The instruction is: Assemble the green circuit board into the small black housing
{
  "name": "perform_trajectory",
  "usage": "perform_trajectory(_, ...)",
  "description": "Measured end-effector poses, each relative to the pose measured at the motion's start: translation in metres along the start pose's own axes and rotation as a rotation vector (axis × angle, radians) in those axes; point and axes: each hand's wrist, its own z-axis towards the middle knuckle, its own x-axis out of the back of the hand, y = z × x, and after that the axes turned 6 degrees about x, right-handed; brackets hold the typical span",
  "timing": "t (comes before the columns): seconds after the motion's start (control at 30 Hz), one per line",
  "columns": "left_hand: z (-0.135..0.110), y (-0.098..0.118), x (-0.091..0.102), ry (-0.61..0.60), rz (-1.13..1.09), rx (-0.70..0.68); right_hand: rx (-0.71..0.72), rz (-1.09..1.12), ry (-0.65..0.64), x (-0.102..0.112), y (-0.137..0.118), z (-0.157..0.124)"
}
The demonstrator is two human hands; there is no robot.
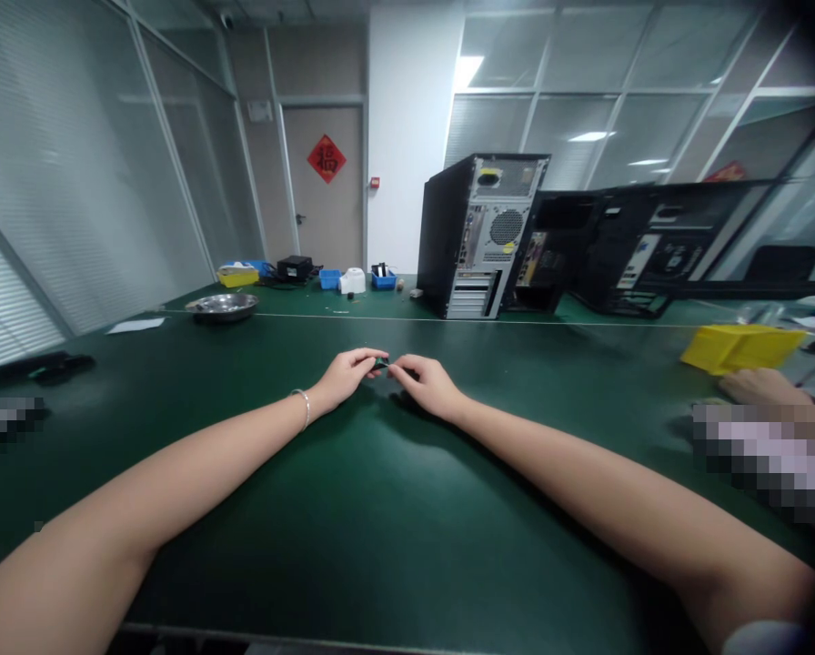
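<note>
Just above the middle of the green tabletop (353,509), my left hand (345,377) pinches a small dark piece with some green on it (380,363). It looks like a little electronic part, but it is too small to name. My right hand (427,387) is close beside it, thumb and forefinger pressed together at the piece's right side. A thin pale bit shows at those fingertips; I cannot make out what it is. Both forearms reach in from the near edge, and a silver bracelet (303,409) circles my left wrist.
A black computer tower (448,236) stands at the back, with more cases (632,246) to its right. A metal bowl (225,307) sits back left. Blue bins (384,280) line the far side. At right, another person's hand (766,387) is by a yellow bin (741,348).
</note>
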Motion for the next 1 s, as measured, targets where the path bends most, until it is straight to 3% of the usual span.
perform_trajectory(0.33, -0.0028, 0.0013, -0.0027, -0.121, -0.049, 0.012, 0.032, 0.055, 0.054, -0.0004, -0.0008, 0.0011)
perform_trajectory(0.63, 0.0007, -0.0053, -0.0020, -0.028, -0.139, -0.019, -0.022, -0.032, 0.118, -0.0020, 0.0039, 0.0007)
perform_trajectory(1.0, 0.0002, -0.0014, -0.0009, 0.023, -0.140, -0.063, -0.069, -0.189, 0.028, -0.0008, -0.0041, -0.0010)
